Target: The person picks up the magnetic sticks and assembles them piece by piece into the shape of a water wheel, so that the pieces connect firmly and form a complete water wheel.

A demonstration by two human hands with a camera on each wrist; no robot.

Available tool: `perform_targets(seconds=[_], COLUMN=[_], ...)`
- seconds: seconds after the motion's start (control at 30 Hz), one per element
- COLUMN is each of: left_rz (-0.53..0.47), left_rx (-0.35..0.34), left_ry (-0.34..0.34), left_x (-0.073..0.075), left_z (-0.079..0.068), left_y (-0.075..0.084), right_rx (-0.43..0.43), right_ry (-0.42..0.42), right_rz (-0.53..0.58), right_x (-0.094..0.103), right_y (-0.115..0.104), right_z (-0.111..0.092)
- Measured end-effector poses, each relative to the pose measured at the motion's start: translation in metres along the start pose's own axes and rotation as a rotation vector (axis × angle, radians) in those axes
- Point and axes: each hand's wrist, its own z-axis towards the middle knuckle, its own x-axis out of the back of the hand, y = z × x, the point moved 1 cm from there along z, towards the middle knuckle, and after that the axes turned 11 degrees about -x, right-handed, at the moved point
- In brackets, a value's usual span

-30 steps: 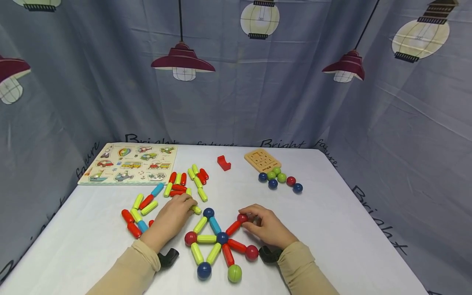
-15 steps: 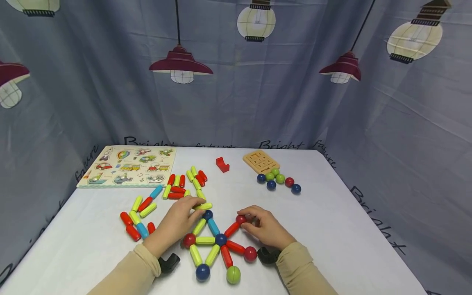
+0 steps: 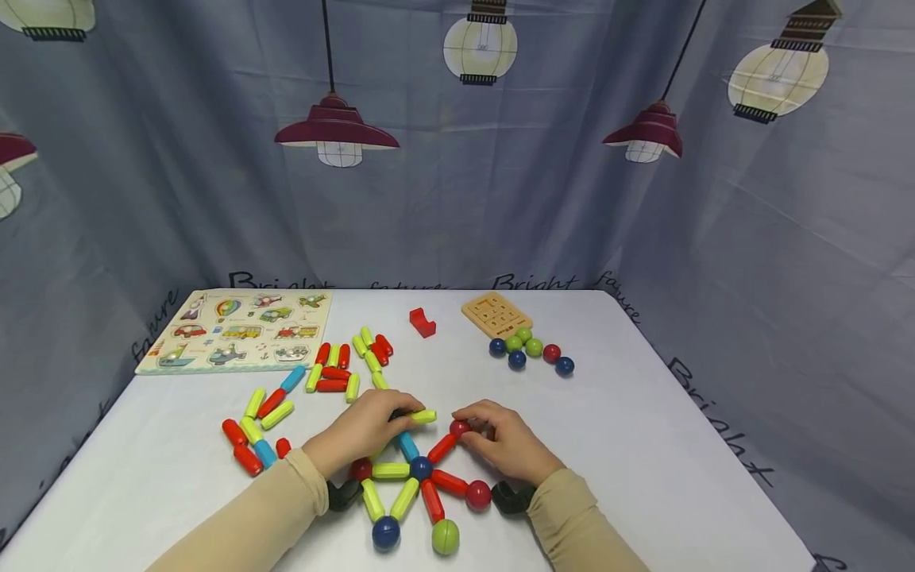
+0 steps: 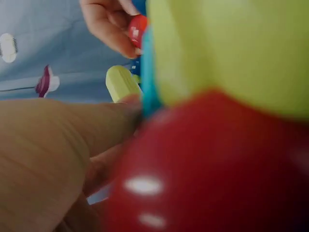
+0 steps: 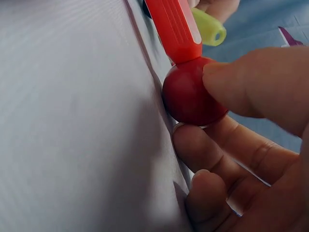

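Left hand (image 3: 363,429): pinching a lime rod (image 3: 424,416) between thumb and fingers, over the far corner of the model (image 3: 391,471).
Lime rod: gripped at one end, projecting to the right past the fingertips; near the right hand (image 3: 506,441), apart from it; small hole in the free end, seen from the right wrist.
Right hand: pinching a red ball (image 3: 461,427) between thumb and fingers, close to the tabletop (image 3: 643,445).
Red ball: fixed to the outer end of a red rod (image 3: 442,448), joined at its inner end to the blue hub (image 3: 421,468).
Model: flat on the tabletop, between both hands; six rods spreading from the blue hub, three red, two lime, one blue.
Right side: green ball (image 3: 445,537) and second red ball (image 3: 478,496) on the ends of two red rods.
Left side: third red ball (image 3: 360,469) linked by lime rod to a near blue ball (image 3: 386,533); far corner ball mostly hidden behind the left hand.
Loose rods (image 3: 271,403): scattered left and beyond the left hand, in red, lime and blue.
Loose balls (image 3: 534,347): grouped beyond the right hand, beside a wooden puzzle (image 3: 497,315).
Far edge: picture board (image 3: 236,330) at left, red block (image 3: 422,322) near the middle.
Wrists: beige sleeves (image 3: 243,512), black mounts (image 3: 511,498).
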Motion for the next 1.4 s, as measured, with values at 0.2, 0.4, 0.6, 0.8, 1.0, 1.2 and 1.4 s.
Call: perform_targets(seconds=[0.2,0.4,0.6,0.8,1.0,1.2,1.4], left_rz=[0.093,0.156,0.148,0.124,0.123,0.111,0.082], left_rx=[-0.039,-0.044,-0.011,0.009,0.035,0.093,0.200], left_ry=[-0.074,-0.110,-0.090,-0.081,-0.059,-0.026,0.007], left_x=[0.005,0.004,0.003,0.003,0.003,0.004,0.009], left_z=[0.002,0.002,0.000,-0.002,-0.004,-0.012,-0.027], left_y=[0.004,0.008,0.006,0.003,0.000,-0.005,-0.002], right_rx=[-0.035,-0.042,-0.039,-0.055,-0.013,-0.084,-0.066], right_ry=[0.041,0.015,-0.120,-0.156,-0.186,-0.206,-0.255], right_rz=[0.016,0.073,0.199,0.208,0.202,0.121,0.125], right_x=[-0.001,-0.004,-0.005,0.000,0.000,0.007,0.015], right_y=[-0.002,-0.002,0.000,0.000,-0.002,0.000,0.001], right_z=[0.001,0.000,-0.001,-0.005,-0.004,-0.010,-0.010])
